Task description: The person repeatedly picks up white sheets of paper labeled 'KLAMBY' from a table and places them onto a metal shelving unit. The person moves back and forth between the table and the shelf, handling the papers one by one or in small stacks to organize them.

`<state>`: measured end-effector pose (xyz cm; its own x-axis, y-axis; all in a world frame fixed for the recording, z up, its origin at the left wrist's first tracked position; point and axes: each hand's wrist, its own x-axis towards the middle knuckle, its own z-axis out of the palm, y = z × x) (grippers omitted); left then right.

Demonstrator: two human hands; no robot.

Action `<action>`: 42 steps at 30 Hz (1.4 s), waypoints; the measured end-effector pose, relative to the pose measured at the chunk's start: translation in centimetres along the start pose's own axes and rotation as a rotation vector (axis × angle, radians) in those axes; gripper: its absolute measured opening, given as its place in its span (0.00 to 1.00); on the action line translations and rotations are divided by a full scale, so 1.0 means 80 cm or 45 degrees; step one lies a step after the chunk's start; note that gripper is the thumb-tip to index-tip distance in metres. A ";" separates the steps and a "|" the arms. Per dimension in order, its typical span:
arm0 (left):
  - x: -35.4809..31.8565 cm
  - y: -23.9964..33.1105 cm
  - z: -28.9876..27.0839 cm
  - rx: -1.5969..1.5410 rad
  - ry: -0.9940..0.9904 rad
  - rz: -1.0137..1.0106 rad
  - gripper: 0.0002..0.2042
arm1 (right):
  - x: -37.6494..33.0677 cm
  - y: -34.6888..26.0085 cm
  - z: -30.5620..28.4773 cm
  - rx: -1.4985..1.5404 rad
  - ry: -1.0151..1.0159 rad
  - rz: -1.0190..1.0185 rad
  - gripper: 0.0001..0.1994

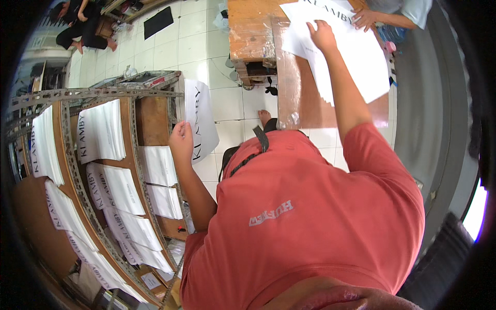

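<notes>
Between eight and ten o'clock, a metal-framed rack [150, 93] of white stacks [107, 132] flanks the left hand [182, 138], fingers pinched on a white sheet [206, 119] at ten. Toward one, the right hand [324, 39], finger and thumb apart, overlies a white pile [356, 70], its top cut off; left fingertips partly hidden

On my feed I see the left forearm [195, 186] angle upward from a bent elbow, left of centre, ending in the left hand [181, 137] with its fingers curled in. I watch the right forearm [345, 82] reach farther, stretched toward the top of the frame, just right of centre, the right hand [324, 37] loosely spread there, thumb and fingers parted.
</notes>
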<state>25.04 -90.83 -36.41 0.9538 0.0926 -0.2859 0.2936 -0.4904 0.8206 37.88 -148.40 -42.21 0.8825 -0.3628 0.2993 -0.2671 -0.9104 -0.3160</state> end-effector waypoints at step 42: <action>-0.013 -0.319 -0.147 -0.476 0.326 -0.578 0.20 | -0.095 -0.332 -0.043 -0.543 -0.228 -0.521 0.15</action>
<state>17.32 -68.18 -51.26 0.7008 0.4469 -0.5560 0.6303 -0.0230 0.7760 36.97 -122.16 -33.02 0.9876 0.0377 0.1523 0.0079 -0.9815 0.1914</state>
